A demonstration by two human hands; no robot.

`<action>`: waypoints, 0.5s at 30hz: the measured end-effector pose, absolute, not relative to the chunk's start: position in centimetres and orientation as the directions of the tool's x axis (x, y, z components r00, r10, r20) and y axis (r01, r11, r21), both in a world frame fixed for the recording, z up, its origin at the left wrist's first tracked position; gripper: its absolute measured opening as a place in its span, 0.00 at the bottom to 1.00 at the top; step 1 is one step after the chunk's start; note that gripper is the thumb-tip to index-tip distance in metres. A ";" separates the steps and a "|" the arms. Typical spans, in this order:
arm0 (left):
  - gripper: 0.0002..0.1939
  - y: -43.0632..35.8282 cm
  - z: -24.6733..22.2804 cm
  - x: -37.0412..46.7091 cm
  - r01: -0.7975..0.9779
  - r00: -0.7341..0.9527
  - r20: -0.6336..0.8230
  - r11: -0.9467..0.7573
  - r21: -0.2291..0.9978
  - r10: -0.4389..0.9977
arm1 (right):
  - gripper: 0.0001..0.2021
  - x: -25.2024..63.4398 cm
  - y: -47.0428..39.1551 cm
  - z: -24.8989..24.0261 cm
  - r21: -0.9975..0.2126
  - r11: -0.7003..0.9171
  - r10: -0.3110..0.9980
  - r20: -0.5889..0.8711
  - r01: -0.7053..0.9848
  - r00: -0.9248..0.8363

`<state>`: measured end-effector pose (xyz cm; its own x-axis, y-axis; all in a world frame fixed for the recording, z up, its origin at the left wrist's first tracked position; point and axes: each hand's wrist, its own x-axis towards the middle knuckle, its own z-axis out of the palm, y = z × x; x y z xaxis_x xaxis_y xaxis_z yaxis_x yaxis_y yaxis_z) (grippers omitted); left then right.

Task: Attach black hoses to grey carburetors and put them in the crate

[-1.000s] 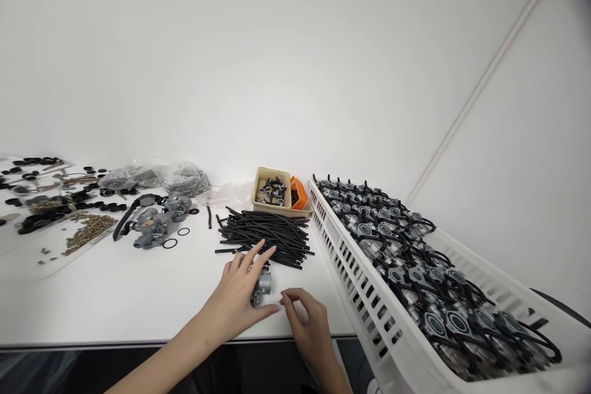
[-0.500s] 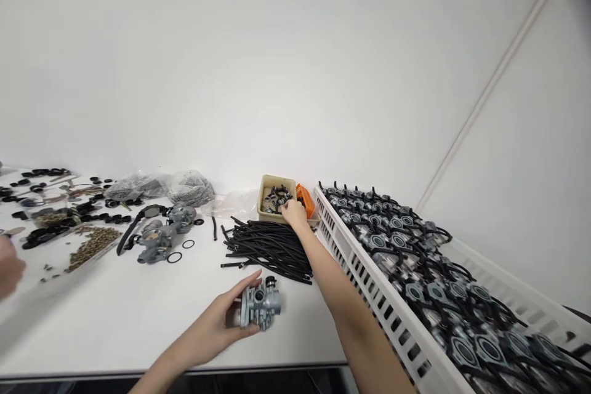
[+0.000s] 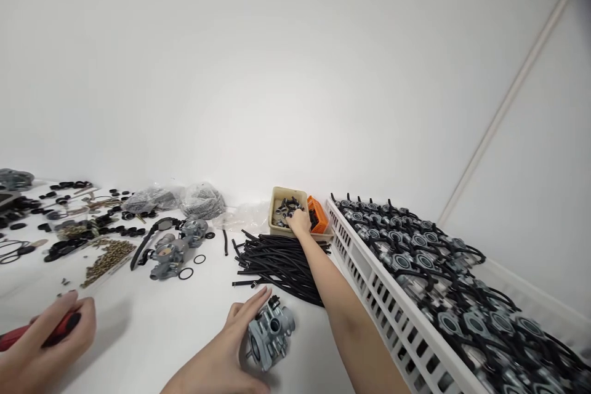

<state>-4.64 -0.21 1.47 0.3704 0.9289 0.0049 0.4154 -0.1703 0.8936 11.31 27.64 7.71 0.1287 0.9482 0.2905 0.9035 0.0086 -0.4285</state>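
My left hand [image 3: 226, 348] is closed around a grey metal carburetor [image 3: 273, 332], tilted just above or on the white table near its front edge; I cannot tell if it touches. A small black cap sits on top of the carburetor. My right arm stretches forward, and my right hand [image 3: 300, 222] is in a beige bin [image 3: 282, 231] of small dark and metallic fittings [image 3: 290, 204]. Its fingers are bent together among the fittings, and whatever lies between them is hidden. Below that arm lies a pile of black rubber hoses [image 3: 277, 261].
A white slotted crate [image 3: 369, 283] full of carburetors stands at right. An orange basket [image 3: 319, 212] adjoins the bin. Two carburetors [image 3: 168, 252], O-rings [image 3: 186, 273] and brass fittings [image 3: 108, 258] lie left. At lower left, another person's hand [image 3: 55, 338] holds a red-handled tool [image 3: 18, 337].
The view has shifted, moving the scene right and down. My left hand has turned the carburetor. My right hand stays in the bin. The other person's hand has come further into view with the red-handled tool.
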 end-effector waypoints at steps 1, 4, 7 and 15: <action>0.61 -0.1 1.7 -5.0 0.402 0.422 0.014 -0.201 0.893 0.906 | 0.12 11.5 27.6 7.9 -0.454 0.026 0.940 0.315 0.891 0.133; 0.54 0.4 2.0 -6.0 0.268 0.559 0.040 -0.226 0.936 0.828 | 0.11 12.4 27.1 8.7 -0.524 0.114 0.899 0.417 0.844 0.137; 0.48 0.9 1.9 -6.3 0.105 0.620 0.087 -0.192 0.976 0.780 | 0.12 13.7 26.1 9.8 -0.580 0.217 0.839 0.522 0.785 0.154; 0.53 1.1 1.8 -3.3 0.303 0.414 0.098 -0.238 0.923 0.905 | 0.14 16.2 20.8 9.4 -0.894 0.432 0.827 0.446 0.122 0.342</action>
<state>-3.26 1.06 1.81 0.4144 0.9049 0.0976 0.3029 -0.2383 0.9228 16.17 20.81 9.43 0.3424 0.8269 0.4461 0.1223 0.4316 -0.8937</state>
